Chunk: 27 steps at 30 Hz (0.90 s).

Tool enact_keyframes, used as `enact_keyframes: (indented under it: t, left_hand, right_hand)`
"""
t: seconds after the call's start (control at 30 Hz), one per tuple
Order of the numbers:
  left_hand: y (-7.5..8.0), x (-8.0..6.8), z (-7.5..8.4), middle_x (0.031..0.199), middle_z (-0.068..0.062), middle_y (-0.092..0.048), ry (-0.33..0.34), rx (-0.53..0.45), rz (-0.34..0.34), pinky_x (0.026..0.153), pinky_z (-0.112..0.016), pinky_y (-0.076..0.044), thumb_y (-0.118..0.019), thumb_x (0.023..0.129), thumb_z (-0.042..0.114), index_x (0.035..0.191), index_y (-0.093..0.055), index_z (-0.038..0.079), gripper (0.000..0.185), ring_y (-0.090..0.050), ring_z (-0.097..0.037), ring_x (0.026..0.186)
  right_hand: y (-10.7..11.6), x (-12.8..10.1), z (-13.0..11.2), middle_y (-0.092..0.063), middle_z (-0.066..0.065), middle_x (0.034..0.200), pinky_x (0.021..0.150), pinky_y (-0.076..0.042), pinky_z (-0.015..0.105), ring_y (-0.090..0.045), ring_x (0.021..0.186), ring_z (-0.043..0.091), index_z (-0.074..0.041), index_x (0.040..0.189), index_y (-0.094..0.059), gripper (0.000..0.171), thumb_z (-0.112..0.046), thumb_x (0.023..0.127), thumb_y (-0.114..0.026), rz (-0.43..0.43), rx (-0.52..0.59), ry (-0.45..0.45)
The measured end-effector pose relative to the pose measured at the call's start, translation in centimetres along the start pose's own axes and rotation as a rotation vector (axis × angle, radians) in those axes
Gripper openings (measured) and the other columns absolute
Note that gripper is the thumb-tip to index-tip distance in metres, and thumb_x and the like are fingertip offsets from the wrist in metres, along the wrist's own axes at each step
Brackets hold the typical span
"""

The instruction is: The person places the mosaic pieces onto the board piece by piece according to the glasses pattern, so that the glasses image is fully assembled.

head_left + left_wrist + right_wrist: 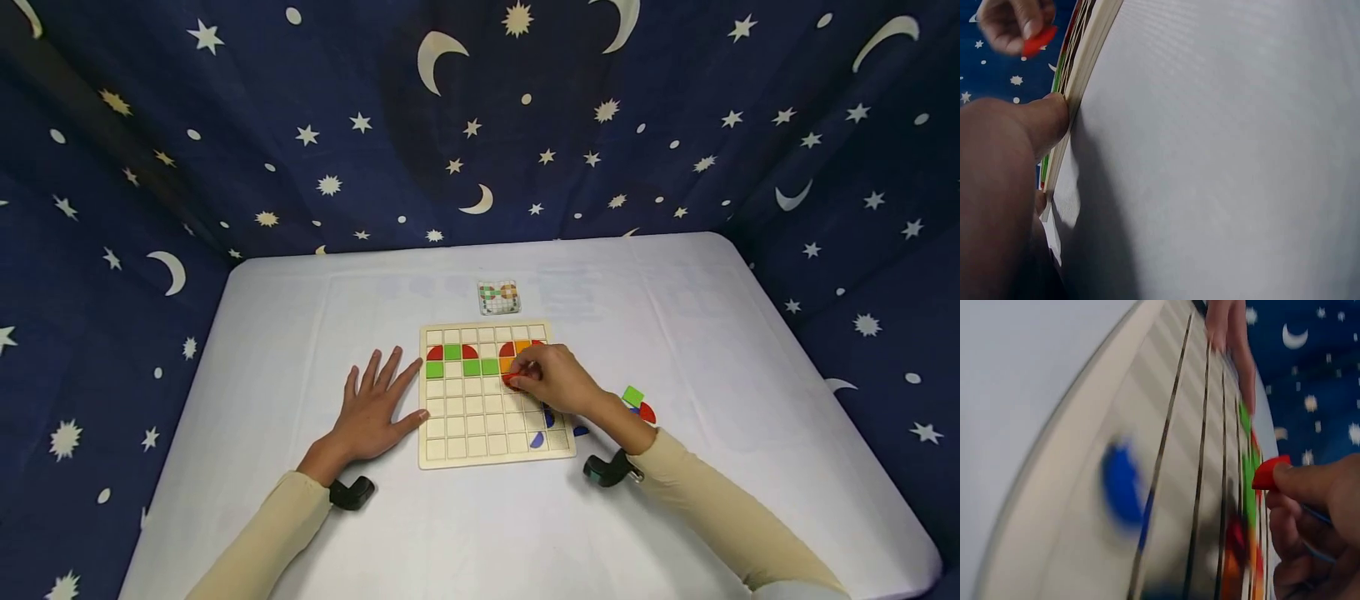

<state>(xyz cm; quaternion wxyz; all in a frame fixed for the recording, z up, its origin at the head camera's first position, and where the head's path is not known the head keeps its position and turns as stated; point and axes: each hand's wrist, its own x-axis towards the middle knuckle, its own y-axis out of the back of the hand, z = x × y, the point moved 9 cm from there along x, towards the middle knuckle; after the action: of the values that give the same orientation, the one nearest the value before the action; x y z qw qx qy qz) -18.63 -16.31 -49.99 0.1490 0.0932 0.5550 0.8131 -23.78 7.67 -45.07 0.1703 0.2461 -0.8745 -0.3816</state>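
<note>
Nearest to you, your left hand (372, 406) lies flat on the counter (697, 333), fingers straight and spread, the thumb touching the left edge of the wooden grid board (491, 450) and holding nothing. Your right hand (555, 379) is over the right part of the board, and its fingertips pinch a red piece (1268, 472) just above the cells, under the orange and red pieces of the upper rows. I judge the step is placing this piece: the next move asks you to turn it to the correct side and lower it straight into one free cell. Loose pieces (637, 402) wait near the right edge of the board. Farther, a small pattern card (498, 297) lies toward the far edge. The lower rows are mostly free, and the counter gives wide room on both sides.
</note>
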Motion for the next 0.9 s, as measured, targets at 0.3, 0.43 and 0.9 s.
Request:
enact_keyframes:
  t: [0.3, 0.43, 0.9]
  left_hand:
    - [0.0, 0.1, 0.0, 0.163, -0.013, -0.01, -0.011, 0.0, 0.007, 0.109, -0.066, 0.001, -0.053, 0.094, 0.06, 0.158, -0.025, 0.023, 0.079, 0.002, -0.04, 0.147]
    - [0.0, 0.1, 0.0, 0.163, -0.013, -0.011, -0.008, 0.001, 0.011, 0.109, -0.066, 0.0, -0.054, 0.093, 0.06, 0.158, -0.026, 0.023, 0.079, 0.001, -0.041, 0.147]
    - [0.3, 0.0, 0.0, 0.163, -0.013, -0.012, -0.011, -0.002, 0.021, 0.109, -0.067, 0.0, -0.053, 0.094, 0.061, 0.157, -0.027, 0.022, 0.079, 0.0, -0.041, 0.147]
  right_hand:
    - [-6.0, 4.9, -4.8, -0.066, -0.008, 0.072, 0.06, -0.048, 0.023, -0.057, 0.062, 0.002, -0.008, 0.085, -0.076, 0.004, -0.01, 0.088, -0.075, -0.072, 0.052, 0.021]
    - [-7.1, 5.6, -5.1, -0.065, -0.009, 0.067, 0.057, -0.046, 0.023, -0.056, 0.059, 0.003, -0.011, 0.081, -0.075, 0.006, -0.009, 0.086, -0.077, -0.063, 0.041, -0.001]
    - [-7.8, 5.4, -7.2, -0.069, -0.004, 0.07, 0.057, -0.046, 0.018, -0.059, 0.062, 0.004, -0.008, 0.078, -0.077, 0.006, -0.01, 0.083, -0.078, 0.017, -0.106, 0.126]
